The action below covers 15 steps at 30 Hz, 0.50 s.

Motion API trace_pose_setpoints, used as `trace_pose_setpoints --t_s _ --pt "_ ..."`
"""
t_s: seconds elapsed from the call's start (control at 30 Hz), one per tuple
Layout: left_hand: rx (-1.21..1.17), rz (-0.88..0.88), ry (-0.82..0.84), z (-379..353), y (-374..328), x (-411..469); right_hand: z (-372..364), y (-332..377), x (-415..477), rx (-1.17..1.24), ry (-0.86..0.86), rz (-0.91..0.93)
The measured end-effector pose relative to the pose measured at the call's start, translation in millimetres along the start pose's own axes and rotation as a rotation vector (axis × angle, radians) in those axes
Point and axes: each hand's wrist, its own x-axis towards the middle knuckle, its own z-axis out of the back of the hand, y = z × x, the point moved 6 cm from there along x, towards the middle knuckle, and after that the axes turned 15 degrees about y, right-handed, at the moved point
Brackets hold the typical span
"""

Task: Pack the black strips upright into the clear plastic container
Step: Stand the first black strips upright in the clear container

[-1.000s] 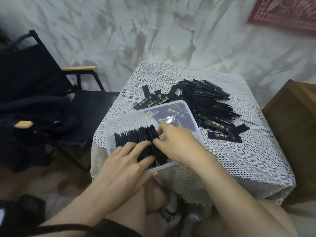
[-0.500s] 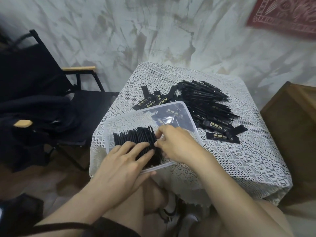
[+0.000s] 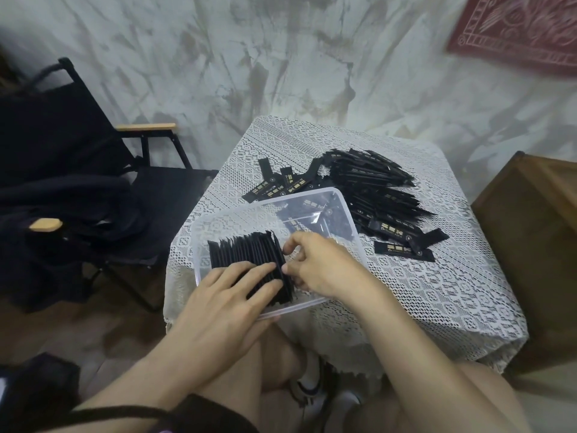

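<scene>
My left grip [image 3: 224, 295] lies spread flat on the tops of the strips [image 3: 246, 254], which stand in a row at the near-left end of the box [image 3: 354, 232]. My right grip [image 3: 321, 267] curls at the row's right end, thumb and forefinger pinching the last strip. I judge it best to press the row lightly leftward so nothing fans or tips, seat that strip square against its neighbour, then reach for the pile [image 3: 374, 189] on the desk [image 3: 437, 292] just beyond.

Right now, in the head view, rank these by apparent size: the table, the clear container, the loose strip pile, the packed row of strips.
1. table
2. clear container and loose strip pile: too alike to rank
3. packed row
</scene>
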Motion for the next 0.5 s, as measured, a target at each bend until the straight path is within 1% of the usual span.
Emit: trace_pose_setpoints --t_s 0.3,0.5 --pt "-0.009 -0.001 0.044 -4.8 2.0 0.3 2.5 7.8 -12.2 -0.043 -0.032 0.040" --pt "-0.005 0.011 0.051 -5.3 3.8 0.0 4.8 11.8 -16.8 -0.101 -0.061 0.026"
